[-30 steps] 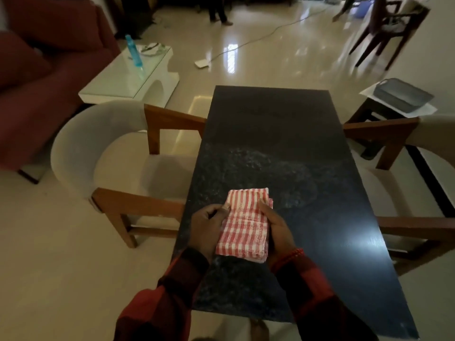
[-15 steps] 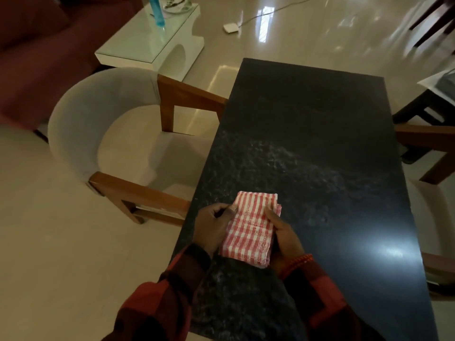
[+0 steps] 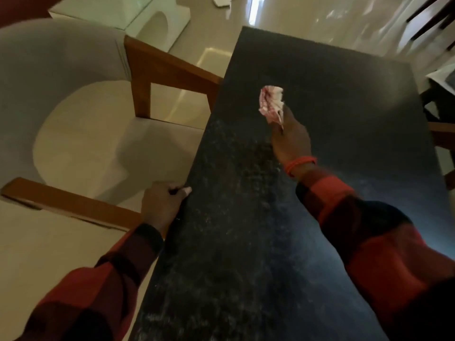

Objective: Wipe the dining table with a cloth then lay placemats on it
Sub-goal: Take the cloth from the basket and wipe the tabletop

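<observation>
The dark speckled dining table [image 3: 246, 242] runs away from me. My right hand [image 3: 290, 136] is stretched out over its middle and grips a bunched red-and-white checked cloth [image 3: 270, 102], which rests on or just above the tabletop; blur hides the contact. My left hand [image 3: 162, 205] rests on the table's left edge, thumb on top and fingers curled over the side. No placemats are in view.
A grey upholstered chair with wooden arms [image 3: 73, 107] stands close against the table's left side. A white low table [image 3: 138, 18] sits beyond it on the glossy floor. Another wooden chair arm [image 3: 442, 136] shows at the right edge.
The cloth was folded flat between both hands near me. Now my right hand has bunched it and carried it farther up the table, and my left hand has moved to the table's left edge.
</observation>
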